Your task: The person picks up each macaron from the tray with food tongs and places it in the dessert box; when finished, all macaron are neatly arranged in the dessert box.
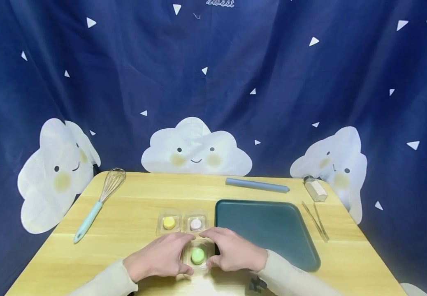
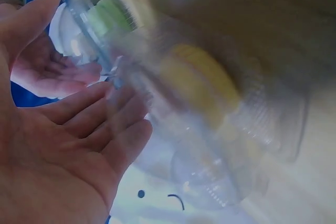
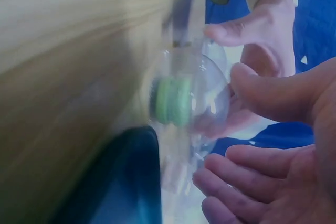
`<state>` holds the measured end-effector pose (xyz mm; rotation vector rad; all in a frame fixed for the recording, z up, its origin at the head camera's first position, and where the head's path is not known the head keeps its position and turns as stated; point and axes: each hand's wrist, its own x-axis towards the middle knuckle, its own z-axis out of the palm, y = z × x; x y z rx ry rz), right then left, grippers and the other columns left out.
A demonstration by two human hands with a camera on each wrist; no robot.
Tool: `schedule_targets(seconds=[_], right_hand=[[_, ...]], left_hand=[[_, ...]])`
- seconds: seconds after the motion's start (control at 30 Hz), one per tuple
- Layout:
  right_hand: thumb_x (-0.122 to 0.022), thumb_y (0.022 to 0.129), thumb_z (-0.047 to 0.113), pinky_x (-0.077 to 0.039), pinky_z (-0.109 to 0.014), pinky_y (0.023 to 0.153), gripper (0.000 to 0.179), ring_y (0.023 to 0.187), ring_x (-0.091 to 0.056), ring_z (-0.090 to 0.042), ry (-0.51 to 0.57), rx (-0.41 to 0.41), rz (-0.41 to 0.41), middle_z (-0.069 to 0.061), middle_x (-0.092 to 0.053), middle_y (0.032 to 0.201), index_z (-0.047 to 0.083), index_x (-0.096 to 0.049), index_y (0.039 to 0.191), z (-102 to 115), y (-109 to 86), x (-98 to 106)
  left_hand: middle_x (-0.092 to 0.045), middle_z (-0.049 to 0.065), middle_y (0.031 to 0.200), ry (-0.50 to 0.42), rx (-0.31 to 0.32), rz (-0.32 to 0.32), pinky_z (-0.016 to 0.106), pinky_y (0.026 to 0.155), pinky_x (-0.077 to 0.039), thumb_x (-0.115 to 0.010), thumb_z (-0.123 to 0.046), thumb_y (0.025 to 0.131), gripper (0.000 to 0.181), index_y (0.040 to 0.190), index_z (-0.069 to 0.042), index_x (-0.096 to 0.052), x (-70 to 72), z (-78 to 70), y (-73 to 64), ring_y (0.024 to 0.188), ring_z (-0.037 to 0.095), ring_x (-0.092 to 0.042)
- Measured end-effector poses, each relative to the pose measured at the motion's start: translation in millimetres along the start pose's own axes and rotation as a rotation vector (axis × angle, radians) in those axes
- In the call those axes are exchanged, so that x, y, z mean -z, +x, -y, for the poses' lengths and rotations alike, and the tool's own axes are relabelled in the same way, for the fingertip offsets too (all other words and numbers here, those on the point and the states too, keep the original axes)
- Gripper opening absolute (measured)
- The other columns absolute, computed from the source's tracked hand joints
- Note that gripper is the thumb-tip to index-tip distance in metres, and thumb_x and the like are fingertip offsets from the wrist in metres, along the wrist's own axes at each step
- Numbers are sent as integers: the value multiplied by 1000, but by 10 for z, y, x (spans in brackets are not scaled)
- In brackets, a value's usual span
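Note:
A green macaron [image 1: 198, 256] sits inside a clear plastic dome box [image 3: 212, 87] near the front of the table. My left hand [image 1: 161, 257] curves around its left side, thumb close to the front corner. Opposite it, my right hand [image 1: 233, 250] arches at the right side, with relaxed fingers apart from the dome in the right wrist view. Just behind are two more clear boxes, one with a yellow macaron [image 1: 169, 223] and one with a pale pink macaron [image 1: 196, 224]. The left wrist view shows my left fingers fairly straight beside the boxes.
A dark green tray [image 1: 261, 230] lies right beside the boxes, partly under my right hand in the head view. Farther out are a whisk [image 1: 94, 213] at left, a blue rolling pin [image 1: 257, 185] at back, a shaker jar [image 1: 315, 189] and tongs [image 1: 316, 222] at right.

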<state>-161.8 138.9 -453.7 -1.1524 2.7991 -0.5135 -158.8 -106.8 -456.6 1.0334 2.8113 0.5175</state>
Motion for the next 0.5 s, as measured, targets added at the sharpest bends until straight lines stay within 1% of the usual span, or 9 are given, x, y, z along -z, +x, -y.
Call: schedule_targets(seconds=[0.07,0.1,0.13,0.2,0.23,0.27,0.33,0.4,0.5], right_hand=[[-77,89,35,-55,-37,105,60,126,-61,-15,26,-5,-16,3,-64,136,17,-55,142,-7,1,34],[-76,90,35,-56,-36,102,58,123,-63,-14,43,0,-31,3,-65,133,17,-55,142,-14,1,51],[-76,91,35,-57,-35,99,57,119,-64,-13,53,8,-53,2,-67,130,16,-56,141,-23,3,71],[-75,91,35,-59,-32,95,55,112,-66,-12,67,32,-113,2,-69,124,15,-57,139,-54,11,122],[-75,91,35,-59,-31,93,54,109,-67,-12,63,47,-150,1,-69,121,15,-58,139,-79,19,151],[-76,91,35,-59,-30,92,55,107,-67,-11,49,56,-188,2,-69,119,15,-58,139,-109,27,183],[-76,90,38,-58,-31,96,56,109,-66,-12,-3,69,-258,3,-69,119,15,-59,138,-183,50,268],[-76,89,42,-55,-36,104,60,117,-64,-14,-69,84,-307,3,-69,124,16,-58,140,-275,85,365],[-72,89,51,-44,-47,117,70,135,-54,-23,-158,98,-336,-2,-61,142,17,-52,147,-434,152,522]], left_hand=[[-68,10,133,0,15,-11,47,102,-57,-84,-55,73,82,135,-6,-61,57,-11,-15,121,28,-67],[-69,9,132,1,17,-28,47,101,-58,-84,-55,74,80,134,-7,-63,90,-14,-19,119,27,-67],[-69,9,131,4,25,-53,48,100,-58,-82,-56,75,77,133,-8,-64,126,-18,-20,113,25,-69],[-71,6,127,21,30,-127,46,97,-60,-80,-56,78,70,130,-11,-66,212,-7,-6,108,23,-70],[-71,5,125,36,29,-175,45,94,-61,-79,-56,80,67,128,-12,-67,260,10,9,105,21,-71],[-71,4,126,52,28,-227,44,95,-60,-78,-56,81,64,128,-13,-67,314,33,31,105,20,-70],[-69,5,127,104,22,-328,45,99,-58,-75,-58,82,65,129,-14,-66,434,112,94,109,21,-68],[-66,7,133,151,12,-418,47,106,-54,-75,-60,82,70,132,-13,-64,558,222,166,122,27,-63],[-59,11,143,206,-12,-511,55,117,-41,-74,-62,81,78,138,-11,-60,713,415,287,135,34,-52]])
